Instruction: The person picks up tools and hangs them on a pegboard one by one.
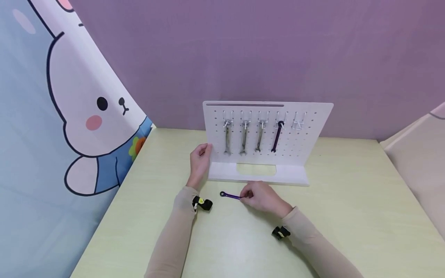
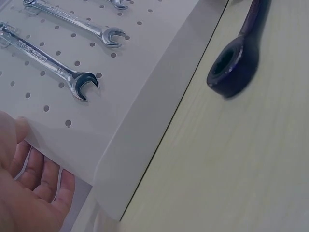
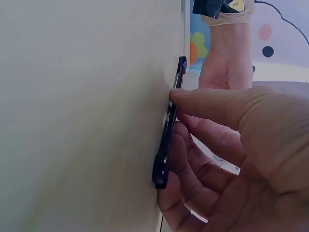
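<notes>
A white pegboard stand (image 1: 295, 154) stands upright on the table. My left hand (image 1: 199, 162) holds its left edge, the thumb at the front and the other fingers behind, as the left wrist view shows. In front of the base, my right hand (image 1: 262, 197) pinches a dark purple combination wrench (image 1: 229, 195) between thumb and fingers, low over the tabletop. Its ring end (image 2: 231, 72) points left, toward my left forearm. The right wrist view shows the wrench's shaft (image 3: 166, 140) running past the thumb, with the curled fingers beside it.
Three silver wrenches, one of them this wrench (image 1: 227, 141), and a dark purple wrench (image 1: 277, 137) hang from the board's hooks. The rightmost hook (image 1: 299, 121) is bare. Behind the light wooden table (image 1: 351, 200) hangs a purple curtain (image 1: 260, 50); a rabbit-print cloth (image 1: 80, 116) is at left.
</notes>
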The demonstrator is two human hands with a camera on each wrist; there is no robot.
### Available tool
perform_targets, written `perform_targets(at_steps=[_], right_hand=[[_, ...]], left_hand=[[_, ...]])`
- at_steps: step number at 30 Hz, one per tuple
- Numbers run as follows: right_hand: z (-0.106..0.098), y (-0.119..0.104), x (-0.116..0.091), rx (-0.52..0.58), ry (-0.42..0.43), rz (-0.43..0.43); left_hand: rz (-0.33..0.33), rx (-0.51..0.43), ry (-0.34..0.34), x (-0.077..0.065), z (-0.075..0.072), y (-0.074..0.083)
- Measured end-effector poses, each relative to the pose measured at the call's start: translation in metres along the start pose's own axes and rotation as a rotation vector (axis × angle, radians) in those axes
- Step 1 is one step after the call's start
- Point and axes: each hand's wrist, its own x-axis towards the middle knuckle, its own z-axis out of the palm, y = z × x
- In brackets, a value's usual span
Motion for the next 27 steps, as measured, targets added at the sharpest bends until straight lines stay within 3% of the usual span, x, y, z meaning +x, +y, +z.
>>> perform_targets(at_steps=[19, 27], right_hand=[[0.0002, -0.0006, -0.002, 0.056, -0.013, 0.011], [-0.0003, -0.0004, -0.0019, 0.113, -0.022, 0.094]], left_hand=[[0.005, 0.018, 0.006, -0.0021, -0.0018, 0.0011], [-0.001, 0.006, 0.016, -0.0019, -0.0009, 0.0019]])
